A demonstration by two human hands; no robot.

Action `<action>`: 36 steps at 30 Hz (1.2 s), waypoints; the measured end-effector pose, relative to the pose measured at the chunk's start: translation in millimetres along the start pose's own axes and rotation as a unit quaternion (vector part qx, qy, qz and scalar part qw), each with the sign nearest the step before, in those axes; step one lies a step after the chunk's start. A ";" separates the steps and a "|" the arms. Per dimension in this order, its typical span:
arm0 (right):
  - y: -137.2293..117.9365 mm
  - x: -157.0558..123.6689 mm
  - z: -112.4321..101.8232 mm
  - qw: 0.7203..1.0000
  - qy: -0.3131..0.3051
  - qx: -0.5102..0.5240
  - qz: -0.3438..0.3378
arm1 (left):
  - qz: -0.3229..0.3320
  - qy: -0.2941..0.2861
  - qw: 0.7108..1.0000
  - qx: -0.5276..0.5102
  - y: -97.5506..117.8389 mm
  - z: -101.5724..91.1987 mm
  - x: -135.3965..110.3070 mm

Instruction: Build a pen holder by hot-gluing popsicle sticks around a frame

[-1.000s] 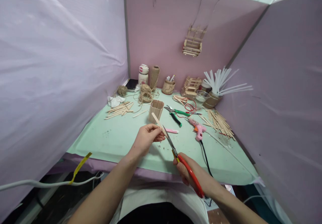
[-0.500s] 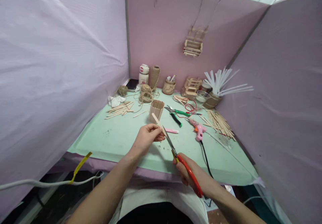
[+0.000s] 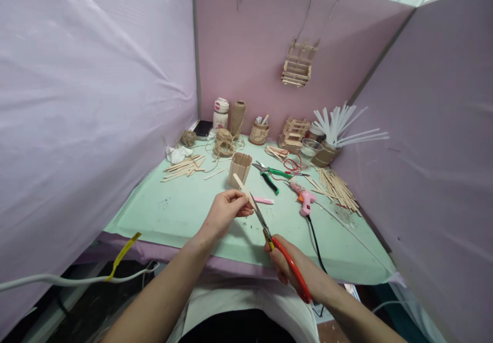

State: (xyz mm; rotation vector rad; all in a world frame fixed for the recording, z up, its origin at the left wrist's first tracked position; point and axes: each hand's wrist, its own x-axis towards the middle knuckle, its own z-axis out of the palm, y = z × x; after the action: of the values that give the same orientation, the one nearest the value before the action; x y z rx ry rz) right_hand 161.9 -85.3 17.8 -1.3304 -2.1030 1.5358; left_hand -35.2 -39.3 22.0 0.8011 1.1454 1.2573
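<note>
Between thumb and fingers, my left hand [image 3: 230,210] pinches a wooden craft stick [image 3: 239,183] that slants up and to the left. My right hand [image 3: 287,258] grips red-handled scissors [image 3: 290,268], whose blades point up-left and meet the stick's lower part beside my left fingertips. Whether the blades have cut into the wood I cannot tell. Just beyond the stick stands a cup made of craft sticks [image 3: 241,166], open at the top. A pink cutter [image 3: 264,201] lies on the table behind the scissor tips.
A pink glue gun [image 3: 304,198] with a black cord lies to the right, near green-handled pliers [image 3: 269,173]. Loose sticks [image 3: 339,189] spread at the right, more sticks [image 3: 183,168] at the left. Twine [image 3: 224,144], a bottle [image 3: 221,114] and glue sticks [image 3: 337,122] stand at the back.
</note>
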 end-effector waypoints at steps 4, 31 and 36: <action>0.0 0.2 0.8 1.000 0.015 0.009 -0.008 | 0.000 -0.002 1.000 0.000 -0.6 0.3 0.2; 2.8 1.0 1.2 1.000 0.023 0.005 0.009 | -0.001 -0.017 1.000 -0.001 -6.2 1.3 2.2; 7.6 2.9 3.2 0.998 0.034 0.036 0.034 | -0.003 -0.024 1.000 -0.011 -10.5 1.5 4.0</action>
State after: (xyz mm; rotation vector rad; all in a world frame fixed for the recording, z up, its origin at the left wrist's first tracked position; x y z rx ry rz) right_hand 162.3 -84.8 9.1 -1.4204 -1.9616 1.5547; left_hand -30.9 -37.1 11.7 0.8067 1.0940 1.2367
